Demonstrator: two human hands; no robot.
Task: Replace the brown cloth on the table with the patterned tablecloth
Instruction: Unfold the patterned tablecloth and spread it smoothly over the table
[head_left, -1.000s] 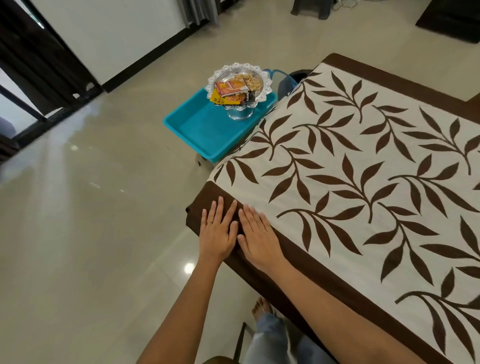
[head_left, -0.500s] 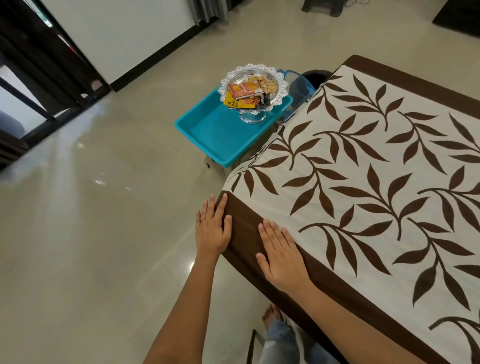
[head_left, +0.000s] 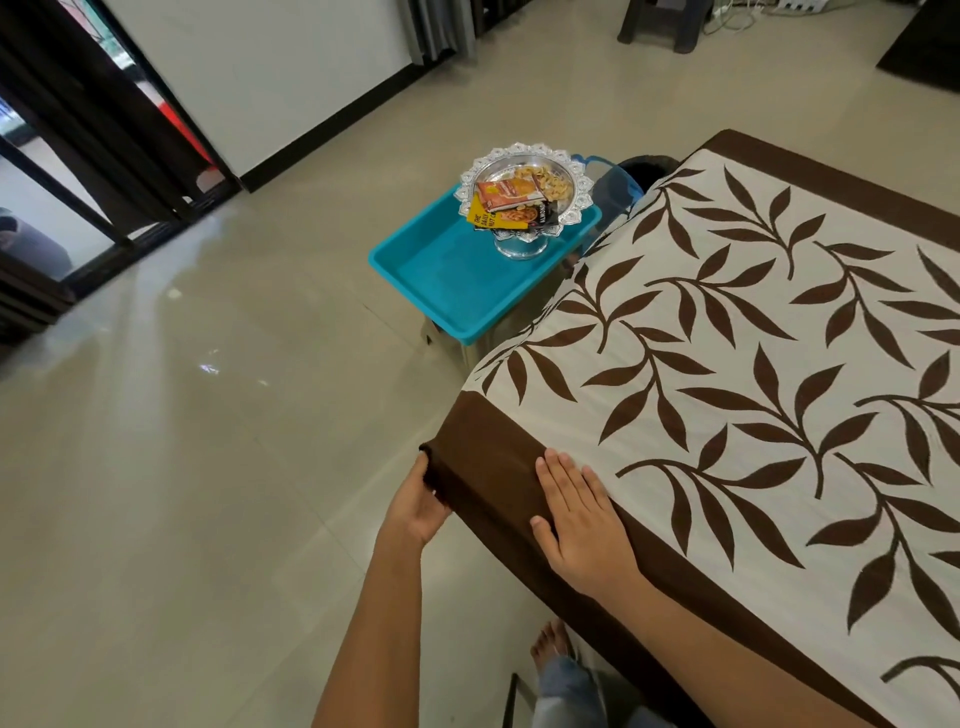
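The patterned tablecloth (head_left: 727, 374), cream with brown leaves and a wide brown border, lies spread over the table and covers its top. My left hand (head_left: 415, 501) is below the near left corner and grips the hanging brown border there. My right hand (head_left: 576, 519) rests flat, fingers together, on the brown border along the near edge. No separate brown cloth shows in this view.
A turquoise tray (head_left: 457, 270) stands on a low stand just beyond the table's left end, holding a silver footed bowl (head_left: 524, 192) of snack packets. Glossy tiled floor spreads to the left. My bare foot (head_left: 553, 642) is under the near edge.
My left hand slid off the top and down over the corner, taking hold of the border. My right hand moved right along the near edge. The view shifted left.
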